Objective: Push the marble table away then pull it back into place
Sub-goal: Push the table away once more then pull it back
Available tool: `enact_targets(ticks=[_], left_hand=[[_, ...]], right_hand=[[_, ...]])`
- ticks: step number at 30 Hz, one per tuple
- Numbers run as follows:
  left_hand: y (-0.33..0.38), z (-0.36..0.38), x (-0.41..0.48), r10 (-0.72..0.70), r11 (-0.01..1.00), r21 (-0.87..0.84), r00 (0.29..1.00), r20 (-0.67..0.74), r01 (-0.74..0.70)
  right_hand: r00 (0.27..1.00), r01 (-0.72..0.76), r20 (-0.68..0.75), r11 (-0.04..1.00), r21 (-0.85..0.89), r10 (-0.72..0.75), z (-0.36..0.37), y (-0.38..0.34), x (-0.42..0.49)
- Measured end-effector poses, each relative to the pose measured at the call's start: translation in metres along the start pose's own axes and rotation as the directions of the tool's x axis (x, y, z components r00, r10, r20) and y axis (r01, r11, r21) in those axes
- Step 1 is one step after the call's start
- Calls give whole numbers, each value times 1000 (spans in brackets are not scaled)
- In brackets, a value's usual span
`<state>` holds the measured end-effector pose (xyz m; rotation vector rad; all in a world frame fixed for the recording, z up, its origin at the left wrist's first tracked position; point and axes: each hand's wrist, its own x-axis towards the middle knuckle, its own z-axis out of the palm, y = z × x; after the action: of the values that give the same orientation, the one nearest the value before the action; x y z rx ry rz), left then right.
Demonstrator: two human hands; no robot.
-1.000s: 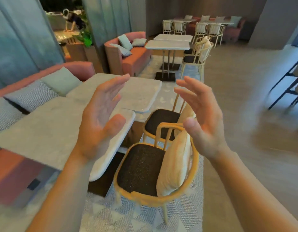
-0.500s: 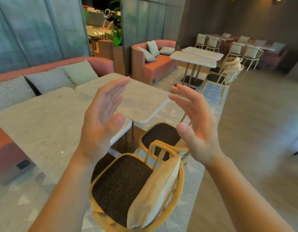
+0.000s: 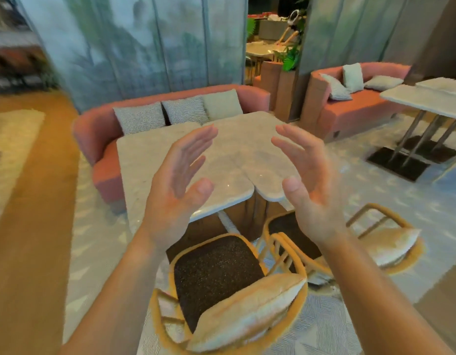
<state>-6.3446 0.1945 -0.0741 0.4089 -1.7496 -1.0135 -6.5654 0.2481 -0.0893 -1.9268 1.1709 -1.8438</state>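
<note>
Two pale marble tables stand side by side in front of a pink sofa: the left marble table (image 3: pixel 144 160) and the right marble table (image 3: pixel 250 134), their near corners almost meeting. My left hand (image 3: pixel 178 185) and my right hand (image 3: pixel 306 180) are raised in the air in front of me, palms facing each other, fingers straight and spread. Both hands hold nothing and touch neither table. They hide part of the tabletops' near edges.
A rattan chair (image 3: pixel 221 278) with a dark seat and cream cushion stands just below my hands, a second one (image 3: pixel 380 239) to its right. The pink sofa (image 3: pixel 98 129) with cushions lies behind the tables. Another sofa (image 3: pixel 349 108) and table (image 3: pixel 426 101) stand at right.
The view has swung left, so the two tables now lie straight ahead instead of at the left. My hands keep the same raised, open pose.
</note>
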Motion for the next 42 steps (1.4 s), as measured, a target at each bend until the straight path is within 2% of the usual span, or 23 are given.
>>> enact_targets(ticks=[5,8,11,14,21,24,26,28,30,33,36,39,40,42], left_hand=[[17,24,-15,-47,989,135,988,-147,67],[18,28,-26,-78,978,175,974,-213,116],[9,24,-32,-107,968,188,950,-294,167],[-16,14,-30,-135,968,146,914,-382,204],[-153,-10,9,-204,968,20,834,-513,249],[-235,-23,24,-266,957,-63,773,-577,282],[-288,-29,29,-345,932,-140,702,-623,334],[-345,-29,23,-470,879,-281,603,-645,385],[-381,-24,12,-595,803,-454,489,-638,386],[-433,-7,-19,-755,656,-688,283,-592,311],[-466,10,-50,-833,553,-806,127,-538,210],[-487,18,-70,-884,458,-877,-30,-466,147],[-494,18,-74,-894,432,-892,-69,-443,130],[-508,14,-76,-903,409,-906,-95,-418,106]], right_hand=[[995,9,99,990,143,-24,-20,17,10],[994,34,97,978,207,-55,-13,33,21],[993,6,108,961,278,-37,9,53,28],[983,-65,183,949,310,7,33,79,36],[946,-196,307,942,273,108,83,191,62],[929,-300,296,918,259,220,118,258,68],[902,-414,246,869,272,353,146,303,60],[830,-557,191,771,308,524,172,351,39],[729,-670,163,644,368,665,186,379,13],[475,-804,194,334,492,858,198,422,-39],[261,-817,256,72,572,931,199,456,-83],[119,-811,280,-69,581,952,198,481,-107],[72,-816,284,-108,568,956,198,489,-111],[-3,-799,307,-187,571,952,199,505,-110]])
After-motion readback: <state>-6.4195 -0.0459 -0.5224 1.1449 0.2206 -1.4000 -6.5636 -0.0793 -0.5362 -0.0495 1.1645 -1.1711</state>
